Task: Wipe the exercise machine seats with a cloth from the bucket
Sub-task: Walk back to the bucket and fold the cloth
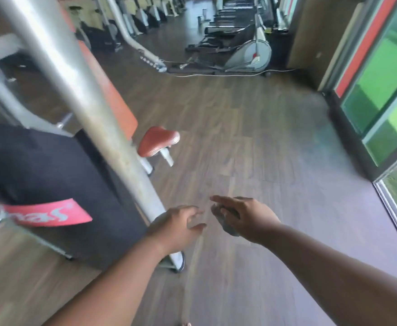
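A small grey cloth is bunched in my right hand, low in the middle of the view above the wooden floor. My left hand hangs just to its left with fingers spread and nothing in it. A red-brown padded seat on white legs stands further ahead to the left, with a long orange backrest pad rising behind it. No bucket is in view. The picture is blurred by motion.
A thick grey metal post of the machine slants down just left of my hands, beside a black weight-stack cover with a red label. Treadmills and an elliptical line the far end. Green-tinted glass doors run along the right.
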A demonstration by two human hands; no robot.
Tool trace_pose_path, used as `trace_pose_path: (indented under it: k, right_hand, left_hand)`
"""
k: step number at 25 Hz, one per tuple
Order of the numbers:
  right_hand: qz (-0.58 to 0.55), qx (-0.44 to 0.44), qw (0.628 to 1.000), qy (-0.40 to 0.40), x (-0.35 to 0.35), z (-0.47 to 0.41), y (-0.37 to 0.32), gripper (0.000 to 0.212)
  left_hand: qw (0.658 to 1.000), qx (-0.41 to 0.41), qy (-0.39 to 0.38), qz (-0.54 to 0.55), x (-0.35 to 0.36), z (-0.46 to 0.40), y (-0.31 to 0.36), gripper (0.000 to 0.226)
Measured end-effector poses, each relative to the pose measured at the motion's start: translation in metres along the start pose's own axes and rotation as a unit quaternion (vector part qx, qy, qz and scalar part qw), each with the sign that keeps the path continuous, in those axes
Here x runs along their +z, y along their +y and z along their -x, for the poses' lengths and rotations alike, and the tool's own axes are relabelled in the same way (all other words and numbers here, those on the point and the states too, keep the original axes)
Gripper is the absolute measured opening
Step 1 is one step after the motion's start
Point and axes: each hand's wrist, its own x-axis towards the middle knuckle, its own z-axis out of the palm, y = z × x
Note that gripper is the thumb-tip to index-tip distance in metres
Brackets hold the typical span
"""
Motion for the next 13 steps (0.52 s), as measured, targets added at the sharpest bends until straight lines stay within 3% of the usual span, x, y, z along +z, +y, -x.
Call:
trace_pose_path:
  k: [6, 13]
  right_hand:
    - [-0.018, 0.066, 0.996, 0.065, -0.048, -0.071, 0.057, 0.020]
    - [-0.002, 0.099, 0.991, 0.090, -0.136, -0.165, 0.191, 0.030]
  left_hand:
    - [0.996, 0.059, -0.059, -0.011, -0.019, -0.148, 0.038, 0.039]
    - [0.995, 0.075, -0.047, -0.042, -0.008, -0.320, 0.119, 0.038]
